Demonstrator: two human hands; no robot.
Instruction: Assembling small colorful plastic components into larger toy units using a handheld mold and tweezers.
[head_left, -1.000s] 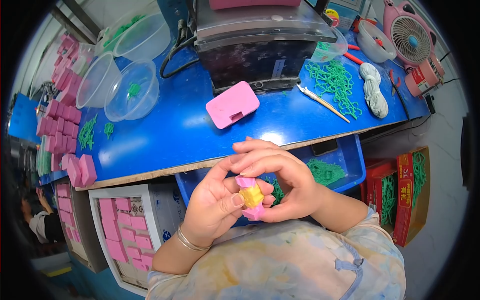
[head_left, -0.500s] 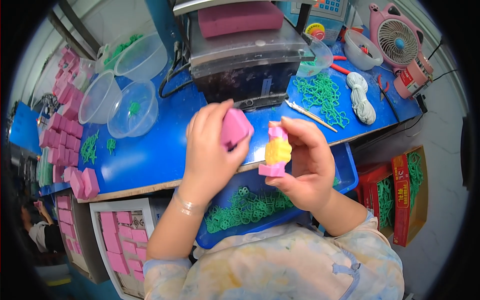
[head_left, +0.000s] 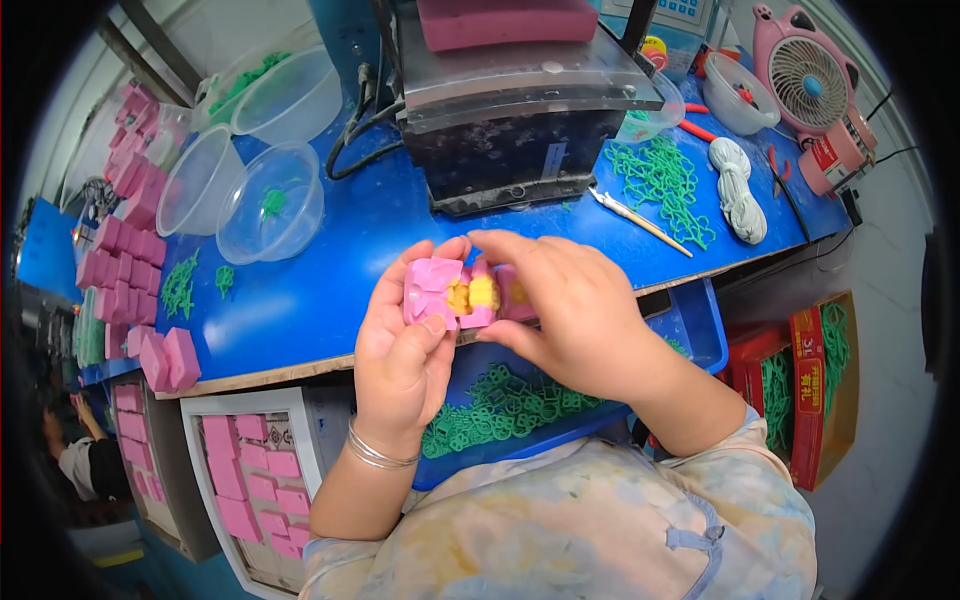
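Observation:
Over the front edge of the blue table [head_left: 330, 325] I hold pink rubbery mould pieces with both hands. My left hand [head_left: 395, 365] is closed around a pink mould block [head_left: 432, 280] with a faceted face, its thumb pressed on the near side. Against the block's right side lies a smaller pink piece with a yellow middle [head_left: 484, 292]. My right hand [head_left: 580, 310] is closed, fingertips and thumb gripping the pink-and-yellow piece from its right. The pieces meet between my hands, with a yellow hollow showing. The right hand's palm side is hidden.
A dark metal machine [head_left: 520, 150] stands behind my hands. Clear plastic bowls [head_left: 270, 240] sit left, beside stacked pink blocks [head_left: 125, 290]. Green pieces [head_left: 660, 190], a brush-like tool [head_left: 640, 222], white cord [head_left: 737, 190] and a pink fan [head_left: 805, 80] are right. A blue tray [head_left: 700, 330] holds green pieces below.
My two hands have come together. The left hand has turned, showing the block's faceted face, and the right has brought the pink-and-yellow piece leftward against it. The view has shifted slightly.

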